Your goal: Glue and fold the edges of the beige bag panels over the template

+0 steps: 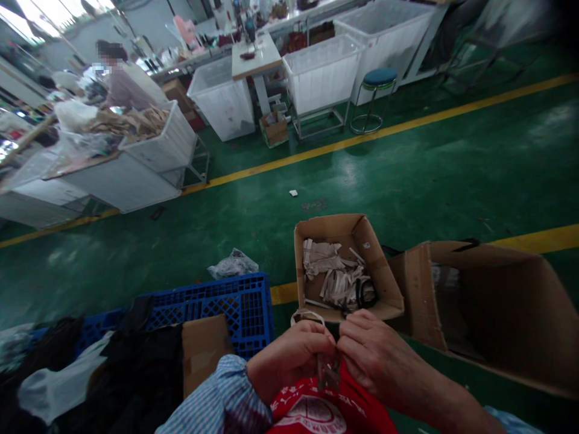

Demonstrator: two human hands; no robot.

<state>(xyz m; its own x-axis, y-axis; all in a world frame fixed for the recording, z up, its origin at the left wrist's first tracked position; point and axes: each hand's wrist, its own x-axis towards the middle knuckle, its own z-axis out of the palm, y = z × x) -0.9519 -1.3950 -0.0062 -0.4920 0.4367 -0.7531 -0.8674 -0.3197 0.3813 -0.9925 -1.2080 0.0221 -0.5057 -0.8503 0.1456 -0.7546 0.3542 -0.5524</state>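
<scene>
My left hand [296,355] is closed in a pinch, and a thin pale strip [308,313] loops out above its fingers. Close beside it, my right hand [380,349] is also pinched shut, its fingertips almost meeting the left ones; what they grip is hidden. A small shiny brownish piece [329,372] shows below the fingers, too blurred to name. Both hands are above a red apron [316,407] with white print. Just beyond them stands an open cardboard box [312,228] holding pale scrap strips [337,277] and a black coil [365,292].
A larger open carton [497,301] stands at right. At left, a blue plastic pallet [212,301] bears dark cloth [154,355] and flat cardboard [205,349]. Across the green floor are white bins [321,72], a blue-topped stool [379,77] and a person [126,84] at a workbench.
</scene>
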